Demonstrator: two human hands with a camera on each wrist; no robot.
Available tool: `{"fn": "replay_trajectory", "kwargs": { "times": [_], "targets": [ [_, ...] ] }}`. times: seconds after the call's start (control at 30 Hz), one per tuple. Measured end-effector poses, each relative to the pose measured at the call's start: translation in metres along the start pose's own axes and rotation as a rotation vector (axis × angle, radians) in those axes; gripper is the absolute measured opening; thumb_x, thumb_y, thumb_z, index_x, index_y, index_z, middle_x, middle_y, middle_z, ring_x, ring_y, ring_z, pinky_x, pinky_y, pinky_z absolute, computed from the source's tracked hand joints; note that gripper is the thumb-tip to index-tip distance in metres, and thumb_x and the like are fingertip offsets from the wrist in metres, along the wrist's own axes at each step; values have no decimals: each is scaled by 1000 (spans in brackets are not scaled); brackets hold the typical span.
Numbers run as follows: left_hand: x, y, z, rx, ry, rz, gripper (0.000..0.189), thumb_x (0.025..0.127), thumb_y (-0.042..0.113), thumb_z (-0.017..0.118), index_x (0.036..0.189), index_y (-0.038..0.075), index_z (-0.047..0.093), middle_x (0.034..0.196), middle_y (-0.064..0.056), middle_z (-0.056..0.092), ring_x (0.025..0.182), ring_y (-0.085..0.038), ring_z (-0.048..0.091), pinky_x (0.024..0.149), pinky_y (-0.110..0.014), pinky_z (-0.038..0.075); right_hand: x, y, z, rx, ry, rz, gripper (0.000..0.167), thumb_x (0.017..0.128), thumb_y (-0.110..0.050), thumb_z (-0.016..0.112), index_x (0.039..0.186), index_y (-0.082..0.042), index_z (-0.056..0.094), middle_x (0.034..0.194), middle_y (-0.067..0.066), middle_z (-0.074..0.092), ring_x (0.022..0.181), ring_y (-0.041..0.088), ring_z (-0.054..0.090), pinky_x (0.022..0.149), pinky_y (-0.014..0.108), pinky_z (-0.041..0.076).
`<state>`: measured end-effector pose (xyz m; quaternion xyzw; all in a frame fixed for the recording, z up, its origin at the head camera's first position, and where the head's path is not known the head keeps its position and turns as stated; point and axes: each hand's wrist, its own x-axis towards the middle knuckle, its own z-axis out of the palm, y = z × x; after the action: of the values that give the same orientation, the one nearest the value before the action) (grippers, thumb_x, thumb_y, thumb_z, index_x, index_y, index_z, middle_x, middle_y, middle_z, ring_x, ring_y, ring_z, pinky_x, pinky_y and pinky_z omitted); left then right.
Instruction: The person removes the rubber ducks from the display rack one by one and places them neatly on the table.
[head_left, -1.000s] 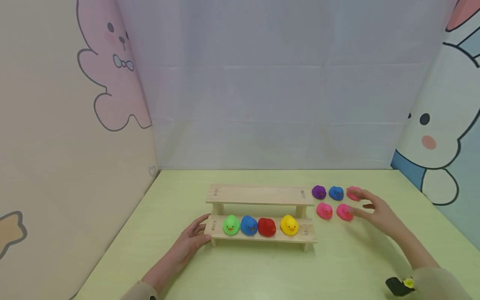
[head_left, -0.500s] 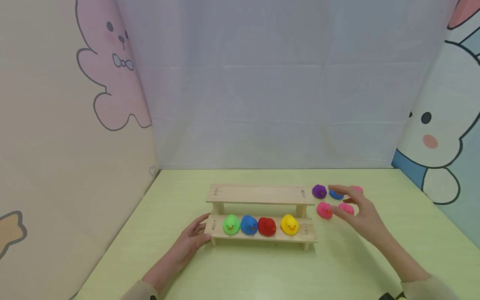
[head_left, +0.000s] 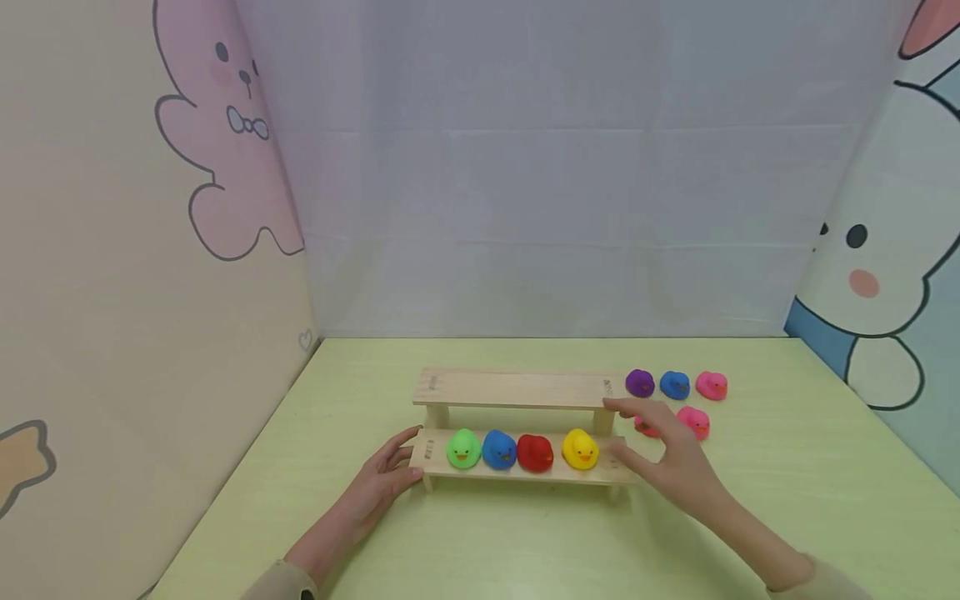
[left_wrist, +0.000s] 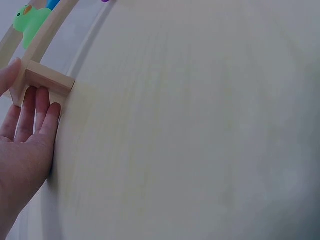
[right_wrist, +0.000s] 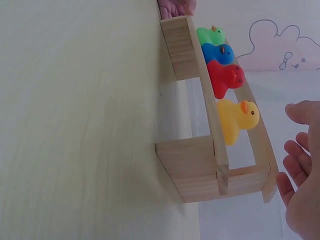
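Note:
A two-step wooden shelf (head_left: 517, 389) stands on the table. Along its lower step sit a green rubber duck (head_left: 463, 450), a blue one, a red duck (head_left: 536, 453) and a yellow duck (head_left: 581, 450), with a gap between red and yellow. My left hand (head_left: 378, 483) holds the shelf's left end; the left wrist view has the thumb by the board and the fingers at the end support (left_wrist: 50, 80). Over the right end hovers my right hand (head_left: 678, 467), thumb and fingers spread, with nothing between them in the right wrist view.
Right of the shelf, a purple duck (head_left: 640, 383), a blue duck (head_left: 675, 385) and a pink duck (head_left: 712, 385) form a back row. Before them are two pink ducks, one partly hidden by my right hand. A curtain (head_left: 555, 183) hangs behind the table.
My right hand has moved left, from the pink ducks to over the shelf's right end, its fingers still apart. The left hand, the shelf and the ducks stay where they were.

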<state>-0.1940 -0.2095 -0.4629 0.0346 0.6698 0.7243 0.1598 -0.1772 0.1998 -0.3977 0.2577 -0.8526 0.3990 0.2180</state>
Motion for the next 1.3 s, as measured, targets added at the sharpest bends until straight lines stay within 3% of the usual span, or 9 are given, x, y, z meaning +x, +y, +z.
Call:
{"fn": "replay_trajectory", "kwargs": {
  "times": [0.2,0.4,0.53,0.63,0.83,1.13,1.3],
  "targets": [
    [1,2,1,5,4,-3,66,83,8,62,140,23,31,130,-12,42,114,-20,47,93,-30,37,-4,-6,13,13,-14,-66,52,73,-8,75,121,-12,55,116,1,58,100,13,49,75,25,44],
    [1,3,2,5,9,-7,66,83,8,62,139,23,32,130,-13,42,114,-20,47,93,-30,37,-3,-31,14,8,-20,-50,47,70,-1,75,115,-4,59,111,7,61,98,18,52,75,17,45],
    [2,2,2,10,9,-10,67,83,10,63,140,23,31,130,-12,43,114,-20,47,93,-30,36,-7,-18,24,-6,-5,-35,47,70,-7,77,114,-12,60,111,0,61,100,14,51,83,12,40],
    [2,1,2,10,9,-10,67,83,9,63,140,23,31,130,-12,42,115,-20,46,94,-30,36,-11,-2,33,-9,9,-24,48,71,-11,77,115,-19,60,111,-7,60,100,11,51,83,17,42],
    [1,2,2,3,9,-3,68,83,8,63,140,22,30,130,-12,42,114,-19,47,92,-29,37,-10,-3,37,-16,0,0,45,71,-7,76,111,-19,62,108,-9,60,94,14,53,75,26,49],
    [0,1,1,-23,-1,6,66,84,6,61,140,20,30,129,-14,42,112,-20,48,90,-27,39,-10,-1,38,-30,-43,37,43,72,-11,76,111,-22,62,106,-12,61,93,13,54,76,24,48],
    [-1,1,1,-20,-1,4,68,83,7,62,141,20,29,129,-14,42,112,-19,48,90,-27,40,-11,-1,36,-38,-38,18,43,72,-11,76,111,-22,62,106,-13,61,92,13,54,77,26,49]
  ]
}}
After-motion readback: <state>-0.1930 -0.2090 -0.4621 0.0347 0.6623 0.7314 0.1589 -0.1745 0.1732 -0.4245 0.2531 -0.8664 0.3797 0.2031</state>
